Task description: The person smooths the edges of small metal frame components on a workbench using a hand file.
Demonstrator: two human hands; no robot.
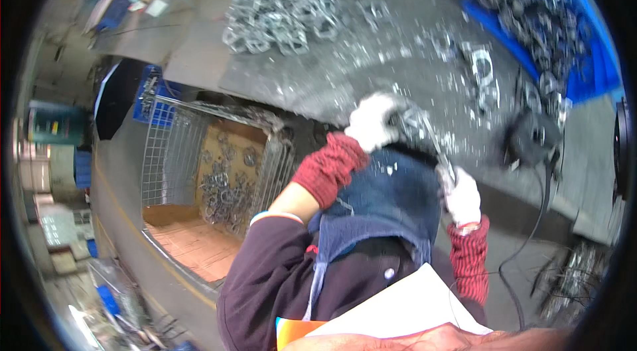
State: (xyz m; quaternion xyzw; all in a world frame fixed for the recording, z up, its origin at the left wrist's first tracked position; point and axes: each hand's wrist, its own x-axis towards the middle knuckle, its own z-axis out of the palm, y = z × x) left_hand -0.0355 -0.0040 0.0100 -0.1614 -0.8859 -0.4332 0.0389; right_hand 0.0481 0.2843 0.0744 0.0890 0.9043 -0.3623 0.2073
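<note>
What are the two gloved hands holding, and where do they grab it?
Both hands hold one shiny metal part over the dark blue apron. The left hand grips its upper end, the right hand its lower end. What kind of part cannot be told.

Single head-worn fisheye, close, tilted down over workbench (318,79)

**What We Cannot Make Out**

We see the metal part (424,135) only as a blur between our hands, its shape unclear. Our left hand (373,120) hides its upper end. The blue bin (590,66) is cut off at the rim, and its contents blur together.
</note>
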